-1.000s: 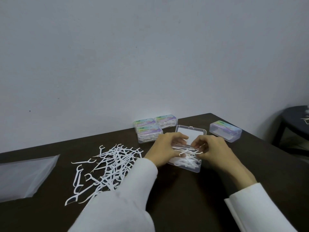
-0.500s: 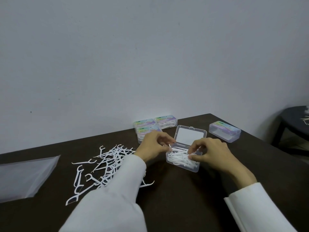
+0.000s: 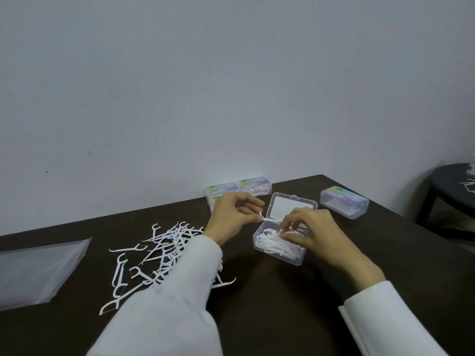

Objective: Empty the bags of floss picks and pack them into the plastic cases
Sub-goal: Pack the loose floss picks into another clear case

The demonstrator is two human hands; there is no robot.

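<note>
An open clear plastic case (image 3: 276, 256) lies on the dark table with its lid (image 3: 291, 204) tipped back, and white floss picks (image 3: 268, 241) fill it. My left hand (image 3: 232, 214) hovers just left of the case and pinches a single floss pick (image 3: 268, 219) over its back edge. My right hand (image 3: 312, 233) rests on the picks inside the case, fingers curled down onto them. A loose pile of floss picks (image 3: 159, 249) lies on the table to the left, partly hidden by my left sleeve.
Three closed, labelled cases (image 3: 253, 186) stand against the wall behind my left hand; another closed case (image 3: 344, 205) sits to the right. An empty clear bag (image 3: 36, 273) lies flat at the far left. A dark round stool (image 3: 452, 191) stands beyond the table's right edge.
My left hand has drawn back to the left, off the case, pinching one pick. My right hand has come down onto the picks in the case.
</note>
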